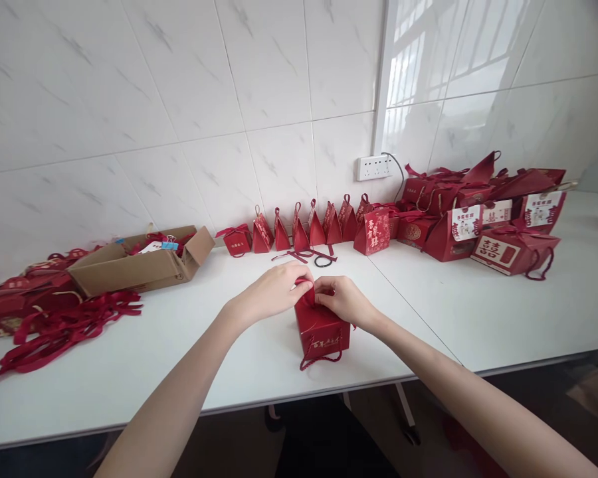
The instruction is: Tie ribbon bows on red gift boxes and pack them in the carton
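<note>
A small red gift box [323,333] with gold lettering stands on the white table [259,362] right in front of me, a red cord loop hanging off its front. My left hand [274,290] pinches the red ribbon [305,284] at the box's top from the left. From the right, my right hand [343,299] has its fingers closed on the same top. Both hands meet over the box and partly hide its upper flaps.
Along the tiled wall stands a row of several small red pointed boxes [309,229]. Larger red gift boxes [498,219] are piled at the right. An open cardboard box [139,265] and loose red ribbons [64,325] lie at the left. A wall socket [373,167] sits behind.
</note>
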{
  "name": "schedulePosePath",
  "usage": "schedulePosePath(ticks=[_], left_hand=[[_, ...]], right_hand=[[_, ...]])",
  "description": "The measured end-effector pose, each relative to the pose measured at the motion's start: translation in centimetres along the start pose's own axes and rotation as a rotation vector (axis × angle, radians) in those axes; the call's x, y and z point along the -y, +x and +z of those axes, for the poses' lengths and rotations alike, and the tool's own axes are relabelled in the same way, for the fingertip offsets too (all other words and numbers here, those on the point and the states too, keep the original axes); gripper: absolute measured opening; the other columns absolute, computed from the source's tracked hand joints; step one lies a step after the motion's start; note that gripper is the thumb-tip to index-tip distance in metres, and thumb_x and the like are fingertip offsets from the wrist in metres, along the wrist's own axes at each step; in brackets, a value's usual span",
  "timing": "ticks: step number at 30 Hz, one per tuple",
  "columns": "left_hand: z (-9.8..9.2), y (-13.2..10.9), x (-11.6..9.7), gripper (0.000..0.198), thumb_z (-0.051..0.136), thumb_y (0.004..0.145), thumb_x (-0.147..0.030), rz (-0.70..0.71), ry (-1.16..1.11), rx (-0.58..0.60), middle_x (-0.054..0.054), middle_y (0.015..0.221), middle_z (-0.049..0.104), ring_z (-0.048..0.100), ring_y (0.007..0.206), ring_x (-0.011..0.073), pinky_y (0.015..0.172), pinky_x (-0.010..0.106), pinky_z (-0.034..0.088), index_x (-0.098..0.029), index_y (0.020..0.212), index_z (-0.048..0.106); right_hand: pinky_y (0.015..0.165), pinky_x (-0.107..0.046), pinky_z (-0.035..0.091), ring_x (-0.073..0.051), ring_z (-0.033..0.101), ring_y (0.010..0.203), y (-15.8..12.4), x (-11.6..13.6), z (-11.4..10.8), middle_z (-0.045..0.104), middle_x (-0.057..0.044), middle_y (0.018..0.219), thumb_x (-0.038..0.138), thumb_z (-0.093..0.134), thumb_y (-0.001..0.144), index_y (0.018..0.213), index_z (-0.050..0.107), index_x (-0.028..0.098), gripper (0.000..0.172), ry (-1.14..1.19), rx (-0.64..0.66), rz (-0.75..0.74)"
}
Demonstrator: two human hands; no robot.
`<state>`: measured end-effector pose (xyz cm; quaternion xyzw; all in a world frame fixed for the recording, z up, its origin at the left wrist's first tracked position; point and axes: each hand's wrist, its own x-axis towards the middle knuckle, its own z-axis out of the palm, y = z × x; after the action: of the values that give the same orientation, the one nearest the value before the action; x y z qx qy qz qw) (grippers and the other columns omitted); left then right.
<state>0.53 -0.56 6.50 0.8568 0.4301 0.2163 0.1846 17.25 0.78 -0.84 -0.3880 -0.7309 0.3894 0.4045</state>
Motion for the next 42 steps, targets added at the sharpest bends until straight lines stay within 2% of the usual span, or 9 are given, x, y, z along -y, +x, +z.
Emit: schedulePosePath(ticks=[4, 9, 12, 15, 19, 24, 28, 35, 42], left_hand=[[0.9, 1.1, 1.9, 0.014, 0.048, 0.082, -0.029, -0.05, -0.102, -0.055, 0.002, 0.088, 0.06, 0.053, 0.073, 0.0166, 0.063, 0.026, 0.038, -0.021, 0.087, 0.059], [3.2, 1.0, 4.6, 0.014, 0.05, 0.081, -0.033, -0.077, -0.231, -0.118, -0.001, 0.078, 0.057, 0.052, 0.069, 0.0138, 0.065, 0.026, 0.041, -0.02, 0.08, 0.051], [4.5, 0.5, 5.3, 0.013, 0.051, 0.079, -0.031, -0.088, -0.302, -0.161, 0.0, 0.078, 0.059, 0.054, 0.071, 0.0144, 0.067, 0.027, 0.043, -0.019, 0.077, 0.052], [5.1, -0.2, 5.0, 0.012, 0.051, 0.078, -0.028, -0.105, -0.294, -0.16, 0.002, 0.081, 0.062, 0.056, 0.076, 0.0165, 0.072, 0.029, 0.044, -0.018, 0.079, 0.057], [4.9, -0.9, 3.9, 0.012, 0.049, 0.08, -0.025, -0.037, -0.183, -0.146, 0.002, 0.079, 0.06, 0.053, 0.086, 0.0185, 0.079, 0.031, 0.041, -0.019, 0.074, 0.057], [4.7, -0.9, 2.9, 0.025, 0.049, 0.083, -0.037, -0.064, -0.115, -0.113, 0.0, 0.069, 0.056, 0.049, 0.082, 0.0196, 0.074, 0.03, 0.04, -0.02, 0.065, 0.05], [5.1, -0.7, 2.6, 0.033, 0.042, 0.087, -0.039, -0.104, -0.078, -0.163, 0.001, 0.068, 0.057, 0.052, 0.08, 0.0201, 0.072, 0.031, 0.041, -0.02, 0.063, 0.052], [5.9, -0.8, 2.4, 0.014, 0.052, 0.082, -0.032, -0.162, -0.341, -0.27, 0.002, 0.083, 0.068, 0.063, 0.084, 0.019, 0.077, 0.03, 0.046, -0.02, 0.083, 0.06], [6.7, -0.9, 2.7, 0.02, 0.054, 0.081, -0.037, -0.165, -0.571, -0.263, 0.005, 0.082, 0.068, 0.065, 0.082, 0.019, 0.078, 0.031, 0.048, -0.018, 0.082, 0.056]], right_hand=[[0.07, -0.028, 0.046, -0.017, 0.064, 0.073, -0.2, -0.1, 0.0, 0.068, 0.001, 0.073, 0.016, 0.054, 0.071, 0.077, 0.056, 0.02, 0.008, 0.141, 0.005, 0.042], [0.062, -0.027, 0.046, -0.018, 0.065, 0.073, -0.5, -0.4, 0.0, 0.07, 0.001, 0.073, 0.025, 0.062, 0.07, 0.08, 0.041, 0.023, 0.023, 0.305, -0.053, 0.086], [0.062, -0.027, 0.045, -0.017, 0.064, 0.07, -0.7, -0.5, 0.1, 0.069, 0.002, 0.071, 0.029, 0.063, 0.069, 0.077, 0.038, 0.023, 0.027, 0.345, -0.094, 0.071], [0.063, -0.027, 0.044, -0.016, 0.062, 0.066, -0.8, -0.6, 0.2, 0.068, 0.003, 0.068, 0.029, 0.063, 0.069, 0.077, 0.038, 0.023, 0.027, 0.354, -0.152, 0.058], [0.065, -0.028, 0.044, -0.015, 0.059, 0.065, -0.9, -0.5, 0.4, 0.064, 0.003, 0.066, 0.028, 0.061, 0.068, 0.073, 0.04, 0.022, 0.023, 0.304, -0.22, 0.039], [0.068, -0.03, 0.045, -0.015, 0.059, 0.066, -1.0, -0.6, 0.5, 0.06, 0.003, 0.066, 0.024, 0.058, 0.068, 0.071, 0.044, 0.021, 0.014, 0.163, -0.29, -0.013], [0.068, -0.031, 0.046, -0.016, 0.059, 0.067, -1.2, -0.6, 0.3, 0.06, 0.001, 0.069, 0.026, 0.058, 0.069, 0.071, 0.047, 0.021, 0.012, 0.079, -0.305, -0.038], [0.064, -0.03, 0.047, -0.016, 0.059, 0.066, -1.4, -0.5, -0.1, 0.062, 0.001, 0.071, 0.027, 0.058, 0.073, 0.073, 0.05, 0.022, 0.01, -0.009, -0.269, -0.045], [0.067, -0.03, 0.047, -0.015, 0.061, 0.064, -1.2, -0.4, -0.3, 0.062, 0.003, 0.067, 0.024, 0.053, 0.08, 0.075, 0.049, 0.022, 0.006, 0.005, -0.207, -0.081]])
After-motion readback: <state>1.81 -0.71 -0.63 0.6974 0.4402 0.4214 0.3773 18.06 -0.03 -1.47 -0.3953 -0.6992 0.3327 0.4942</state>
